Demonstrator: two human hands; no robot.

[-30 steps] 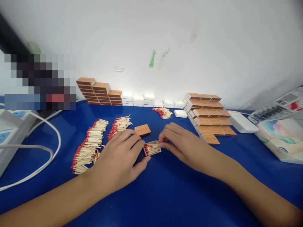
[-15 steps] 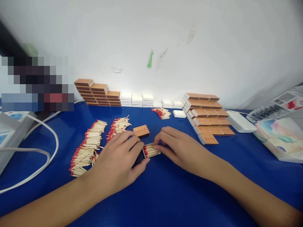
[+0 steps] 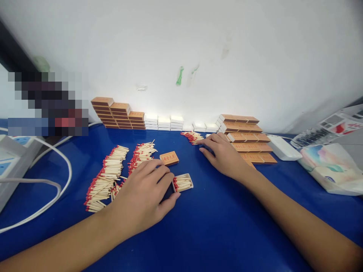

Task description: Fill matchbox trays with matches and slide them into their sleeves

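Note:
My left hand (image 3: 144,189) grips the left end of a white matchbox tray (image 3: 192,181), thumb in front and fingers behind. Red-tipped matches (image 3: 181,183) lie in the tray. Just behind it is an orange matchbox sleeve (image 3: 169,158). My right hand (image 3: 222,153) reaches to the small match pile (image 3: 192,137) at the back, fingertips at its right end, thumb apart from the fingers. No match shows between those fingers. Two larger match piles, an outer one (image 3: 109,173) and an inner one (image 3: 141,155), lie left of and behind my left hand.
Brown matchboxes (image 3: 117,113) and white trays (image 3: 164,122) are stacked along the wall. More wrapped matchboxes (image 3: 246,138) stand at the right, beside a white device (image 3: 285,147) and a tissue pack (image 3: 330,168). White cables (image 3: 68,170) and a power strip (image 3: 17,162) are at the left.
My right hand has left the tray and moved back and right to the small match pile. My left hand stays at the tray. The view has shifted slightly.

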